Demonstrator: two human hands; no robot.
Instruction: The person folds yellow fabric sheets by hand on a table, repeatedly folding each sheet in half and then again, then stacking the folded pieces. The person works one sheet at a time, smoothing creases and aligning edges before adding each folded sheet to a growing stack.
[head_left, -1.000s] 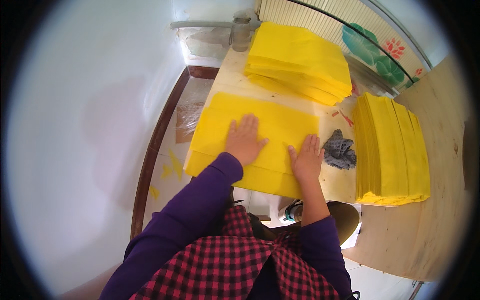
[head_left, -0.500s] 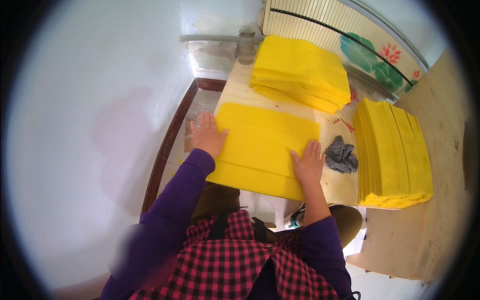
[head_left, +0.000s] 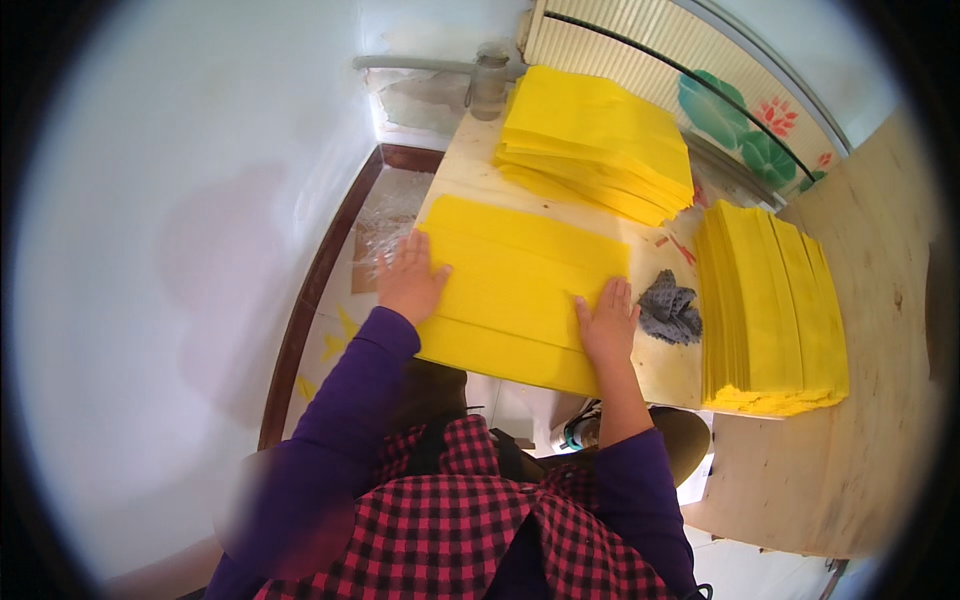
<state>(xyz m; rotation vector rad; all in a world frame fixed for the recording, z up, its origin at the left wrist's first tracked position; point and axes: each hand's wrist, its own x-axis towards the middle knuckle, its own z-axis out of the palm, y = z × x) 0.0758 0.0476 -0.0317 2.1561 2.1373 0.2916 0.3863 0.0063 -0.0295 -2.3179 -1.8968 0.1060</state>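
Note:
A flat yellow fabric piece (head_left: 525, 275), with crease lines running across it, lies on the wooden table at its near left part. My left hand (head_left: 410, 280) rests on its left edge, fingers stretched out and pointing away from me. On its right edge lies my right hand (head_left: 608, 325), also flat with the fingers extended. Neither hand grips anything. Just right of my right hand is a crumpled grey cloth (head_left: 670, 308). Whether the yellow piece is one layer or several cannot be told from here.
Behind it sits a stack of yellow fabric pieces (head_left: 600, 140); a second yellow stack (head_left: 770, 310) stands at the right. A jar (head_left: 489, 85) is at the far left corner. Small red scissors (head_left: 682, 249) lie near the cloth. A white wall (head_left: 200, 250) rises at left.
The view has shifted slightly, moving everything a little to the left. Both hands stay flat at the sides of the yellow piece.

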